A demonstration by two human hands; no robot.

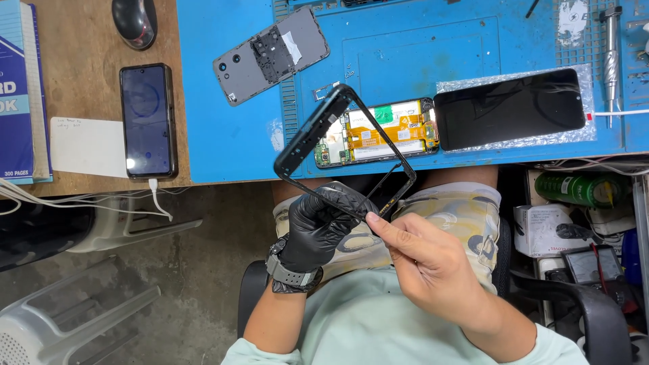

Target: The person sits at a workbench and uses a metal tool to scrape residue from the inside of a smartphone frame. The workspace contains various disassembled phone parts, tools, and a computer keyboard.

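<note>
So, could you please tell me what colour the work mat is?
Blue: the work mat shows plainly in the head view.

L hand (318, 226) gloved, fingers curled shut; R hand (419, 260) bare, forefinger extended.

You wore a black glove (316, 226) and held a black frame (318, 128) near the blue mat (405, 47); beyond it lay an orange-and-green circuit board (378, 132).

Grey back cover (272, 55), opened phone (378, 132), black screen (508, 108), charging phone (147, 120), mouse (134, 21)
</note>
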